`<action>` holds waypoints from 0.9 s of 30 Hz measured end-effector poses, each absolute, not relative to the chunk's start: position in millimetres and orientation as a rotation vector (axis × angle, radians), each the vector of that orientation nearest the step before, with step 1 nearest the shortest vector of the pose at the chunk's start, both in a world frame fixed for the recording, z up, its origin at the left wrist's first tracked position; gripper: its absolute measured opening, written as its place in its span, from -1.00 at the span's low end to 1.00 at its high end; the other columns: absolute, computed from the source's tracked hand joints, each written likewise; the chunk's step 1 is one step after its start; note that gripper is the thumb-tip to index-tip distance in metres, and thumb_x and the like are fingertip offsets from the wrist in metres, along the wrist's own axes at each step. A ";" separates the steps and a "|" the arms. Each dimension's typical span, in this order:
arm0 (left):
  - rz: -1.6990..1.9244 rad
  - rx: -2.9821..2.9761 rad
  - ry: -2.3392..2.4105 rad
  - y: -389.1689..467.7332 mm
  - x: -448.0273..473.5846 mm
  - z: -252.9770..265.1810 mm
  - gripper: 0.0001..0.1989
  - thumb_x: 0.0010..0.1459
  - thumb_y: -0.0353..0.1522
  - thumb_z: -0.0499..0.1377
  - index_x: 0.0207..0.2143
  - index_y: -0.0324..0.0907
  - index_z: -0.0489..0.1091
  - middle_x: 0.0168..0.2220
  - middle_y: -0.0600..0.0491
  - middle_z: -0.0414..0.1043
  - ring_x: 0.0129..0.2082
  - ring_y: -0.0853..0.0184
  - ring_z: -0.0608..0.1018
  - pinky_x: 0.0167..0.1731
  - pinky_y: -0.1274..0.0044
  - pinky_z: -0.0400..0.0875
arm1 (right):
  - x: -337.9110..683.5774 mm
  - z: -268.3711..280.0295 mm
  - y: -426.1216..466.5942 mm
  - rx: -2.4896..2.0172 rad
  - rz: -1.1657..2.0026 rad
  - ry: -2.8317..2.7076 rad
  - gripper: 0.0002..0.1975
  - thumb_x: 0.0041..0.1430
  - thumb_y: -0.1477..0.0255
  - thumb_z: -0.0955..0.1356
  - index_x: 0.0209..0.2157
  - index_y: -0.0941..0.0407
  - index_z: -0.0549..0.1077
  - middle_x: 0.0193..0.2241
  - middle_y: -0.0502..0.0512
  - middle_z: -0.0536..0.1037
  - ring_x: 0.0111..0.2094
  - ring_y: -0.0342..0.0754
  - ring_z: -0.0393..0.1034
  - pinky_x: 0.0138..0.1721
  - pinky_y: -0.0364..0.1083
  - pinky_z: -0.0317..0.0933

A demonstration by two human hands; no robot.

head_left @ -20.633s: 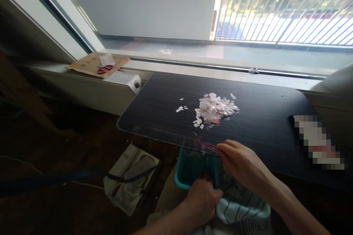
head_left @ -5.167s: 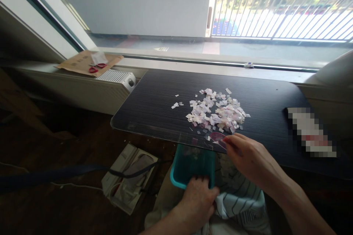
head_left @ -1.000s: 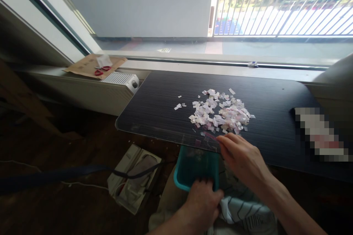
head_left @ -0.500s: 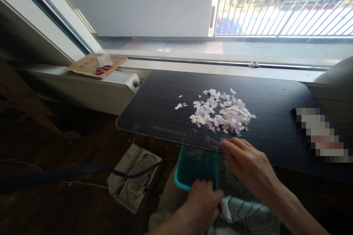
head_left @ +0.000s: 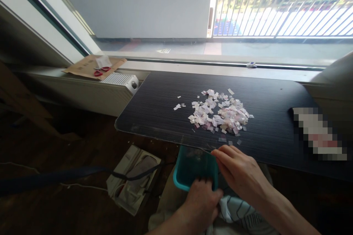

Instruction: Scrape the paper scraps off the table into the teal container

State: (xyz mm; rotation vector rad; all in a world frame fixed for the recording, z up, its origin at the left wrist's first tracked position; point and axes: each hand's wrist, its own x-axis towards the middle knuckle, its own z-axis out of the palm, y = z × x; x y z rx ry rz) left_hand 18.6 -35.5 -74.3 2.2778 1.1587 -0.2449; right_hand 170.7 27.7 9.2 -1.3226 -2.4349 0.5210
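Note:
My left hand [head_left: 202, 200] is closed over the near rim of a teal plastic bin [head_left: 178, 181], which sits at my lap just under the table edge. A few pale scraps show inside the bin. At the front edge of the dark table [head_left: 154, 106], my right hand [head_left: 239, 169] pinches a thin, see-through strip [head_left: 205, 150] above the bin; its exact kind is unclear. A loose heap of small white and pinkish paper scraps [head_left: 233, 114] lies on the tabletop beyond that hand, with several clear bits [head_left: 223, 140] nearer the edge.
Red-handled scissors [head_left: 102, 71] and a small clear bag lie on a brown envelope [head_left: 82, 67] on the sill. A blurred-out object [head_left: 317, 132] rests at the table's right. Below left is an open box [head_left: 135, 183] with a strap across it.
My right hand has moved slightly left and down with the thin strip, from the tabletop to over the bin at the edge. My left hand keeps its hold on the bin.

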 end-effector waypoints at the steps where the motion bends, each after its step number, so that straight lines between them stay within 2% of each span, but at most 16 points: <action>1: -0.249 2.277 1.158 -35.1 18.8 -74.0 -0.77 0.12 -0.31 0.21 -0.14 -0.12 0.41 -0.17 -0.10 0.37 -0.13 0.07 0.42 -0.13 0.29 0.33 | 172.8 8.9 25.7 -1.302 0.547 -2.439 -0.73 0.31 0.55 0.17 -0.23 0.10 0.48 -0.32 0.11 0.49 -0.28 -0.02 0.38 -0.30 -0.10 0.30; 6: -0.269 2.252 1.177 -32.6 19.4 -70.8 -0.79 0.12 -0.33 0.20 -0.16 -0.12 0.43 -0.19 -0.10 0.38 -0.16 0.08 0.45 -0.15 0.28 0.34 | 206.6 -0.4 16.1 -1.510 0.322 -2.191 -0.76 0.34 0.47 0.19 -0.09 0.13 0.44 -0.23 0.12 0.51 -0.22 -0.06 0.41 -0.23 -0.12 0.27; 10: -0.276 2.245 1.157 -30.5 18.6 -67.3 -0.78 0.11 -0.33 0.20 -0.15 -0.10 0.44 -0.18 -0.09 0.39 -0.15 0.07 0.45 -0.16 0.29 0.36 | 229.7 -12.0 11.3 -1.704 0.131 -2.095 -0.77 0.33 0.41 0.22 -0.12 0.11 0.46 -0.27 0.06 0.52 -0.28 -0.08 0.44 -0.34 -0.14 0.23; 16: -0.267 2.250 1.170 -31.1 17.9 -67.6 -0.80 0.11 -0.35 0.20 -0.17 -0.10 0.44 -0.19 -0.09 0.38 -0.15 0.07 0.45 -0.15 0.28 0.35 | 234.4 -20.4 3.3 -1.783 0.000 -1.979 -0.76 0.33 0.38 0.21 -0.12 0.12 0.46 -0.31 0.05 0.52 -0.31 -0.08 0.44 -0.37 -0.15 0.21; 27: -0.258 2.269 1.149 -30.8 19.4 -70.6 -0.80 0.09 -0.36 0.21 -0.18 -0.11 0.44 -0.20 -0.09 0.40 -0.16 0.06 0.46 -0.13 0.25 0.35 | 180.1 -20.0 18.6 -1.726 0.126 -2.033 -0.77 0.33 0.49 0.19 -0.15 0.17 0.45 -0.34 0.10 0.48 -0.30 -0.01 0.40 -0.28 -0.09 0.19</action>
